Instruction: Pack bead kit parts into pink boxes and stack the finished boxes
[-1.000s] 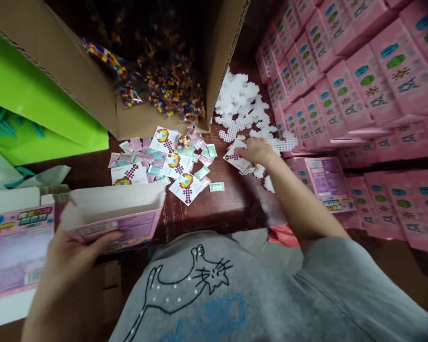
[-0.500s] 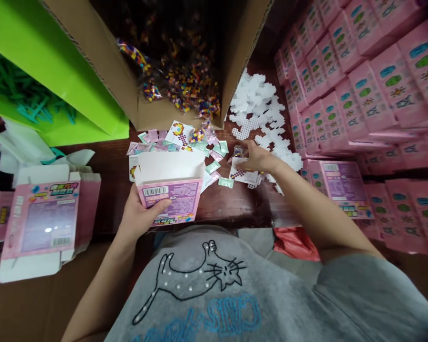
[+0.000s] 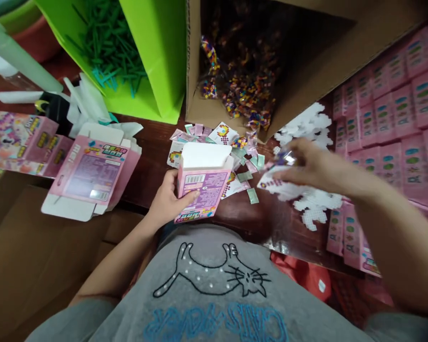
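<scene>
My left hand (image 3: 174, 199) is closed around a pink and purple cardboard box (image 3: 209, 183), its thumb across the printed face. The box is upright with its white top flap (image 3: 207, 156) raised. My right hand (image 3: 305, 164), blurred, pinches a white pattern card (image 3: 276, 176) together with a clear plastic packet (image 3: 286, 156) whose contents I cannot make out. Below that hand lie white pegboards (image 3: 308, 209). Between the hands are small pink and green sachets (image 3: 252, 195), and another pattern card (image 3: 230, 185) lies partly behind the box.
A carton (image 3: 193, 102) holding bags of coloured beads (image 3: 249, 102) stands at the back. Beside it, a lime-green container (image 3: 160, 104) holds green plastic pieces (image 3: 109, 52). Flattened pink boxes (image 3: 96, 166) are stacked at left; rows of pink boxes (image 3: 385, 118) stand at right.
My right hand has lifted the card and packet off the table and moved right. My left hand still holds the box, now turned more narrowly. The view has swung left.
</scene>
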`<state>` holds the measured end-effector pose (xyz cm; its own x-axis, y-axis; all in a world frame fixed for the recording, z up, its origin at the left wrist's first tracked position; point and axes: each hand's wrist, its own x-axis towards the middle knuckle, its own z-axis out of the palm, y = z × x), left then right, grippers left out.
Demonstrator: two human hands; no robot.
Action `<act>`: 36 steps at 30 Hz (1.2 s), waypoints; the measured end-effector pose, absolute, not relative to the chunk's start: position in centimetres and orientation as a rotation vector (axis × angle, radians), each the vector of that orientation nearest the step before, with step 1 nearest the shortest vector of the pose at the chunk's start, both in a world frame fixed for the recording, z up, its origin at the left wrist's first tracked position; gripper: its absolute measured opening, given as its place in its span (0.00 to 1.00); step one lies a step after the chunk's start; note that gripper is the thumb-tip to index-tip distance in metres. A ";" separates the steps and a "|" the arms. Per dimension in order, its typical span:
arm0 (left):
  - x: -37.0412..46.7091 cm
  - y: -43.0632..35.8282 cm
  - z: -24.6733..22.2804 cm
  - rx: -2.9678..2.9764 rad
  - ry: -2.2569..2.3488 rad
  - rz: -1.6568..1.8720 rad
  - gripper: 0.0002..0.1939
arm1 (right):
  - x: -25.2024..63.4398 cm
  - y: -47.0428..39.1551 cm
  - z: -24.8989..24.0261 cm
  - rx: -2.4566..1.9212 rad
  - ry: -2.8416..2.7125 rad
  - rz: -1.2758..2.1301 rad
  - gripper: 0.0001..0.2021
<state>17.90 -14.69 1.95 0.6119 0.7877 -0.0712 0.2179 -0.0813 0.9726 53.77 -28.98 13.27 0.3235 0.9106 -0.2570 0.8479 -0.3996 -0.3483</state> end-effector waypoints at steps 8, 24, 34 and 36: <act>20.9 -16.1 2.7 1.556 0.786 0.640 0.39 | 42.6 -20.0 22.0 -2.351 -2.466 0.170 0.15; 19.8 -13.3 2.1 1.550 0.634 0.560 0.39 | 44.6 -12.6 21.8 -1.981 -2.635 1.023 0.11; 19.1 -10.6 1.1 1.541 0.670 0.786 0.38 | 44.0 -14.4 22.2 -1.638 -2.603 0.382 0.18; 18.5 -10.0 0.8 1.502 0.701 0.902 0.38 | 44.0 -15.4 22.5 -1.646 -2.348 0.071 0.24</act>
<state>18.51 -10.04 0.81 0.5195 0.8420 0.1456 -0.0660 -0.1303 0.9893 44.01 -15.37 22.53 -0.3163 0.9289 0.1927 0.9155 0.3521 -0.1945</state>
